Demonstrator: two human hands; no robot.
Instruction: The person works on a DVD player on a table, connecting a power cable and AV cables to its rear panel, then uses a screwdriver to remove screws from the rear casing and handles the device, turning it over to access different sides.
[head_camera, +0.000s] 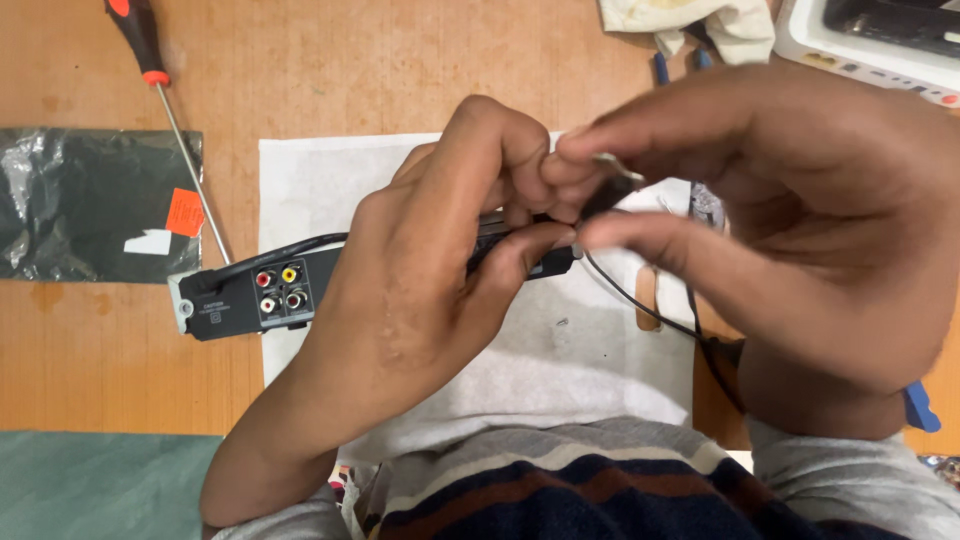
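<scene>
Head view is looking straight down on a wooden bench, and the landmark worth steering by is the black rear panel (250, 295) with its red, yellow and white round sockets, lying across the left edge of a white cloth (560, 350).

Just right of the sockets, the left hand (420, 300) is lying over the panel's long body, fingers curled and pressed down on it, the thumb tip meeting the panel's right end. The right hand (790, 230) is hovering beyond that right end, its thumb and forefinger pinching a small black connector (605, 195) with a bright metal tip, close against the left hand's knuckles. A thin black cable (640, 300) is trailing from that connector down and away from the panel, toward the right wrist. Whether the connector is touching the panel, I cannot tell; the fingers are covering the spot.

Up and left of the panel, a screwdriver (165, 100) with a red and black handle is resting with its shaft slanting toward the panel's left end. Directly left of the panel and slightly above it, a dark plastic bag (80, 200) with an orange sticker is lying flat. Far up and right of the panel, a crumpled pale rag (700, 25) and a white device (870, 40) are sitting at the frame's edge.
</scene>
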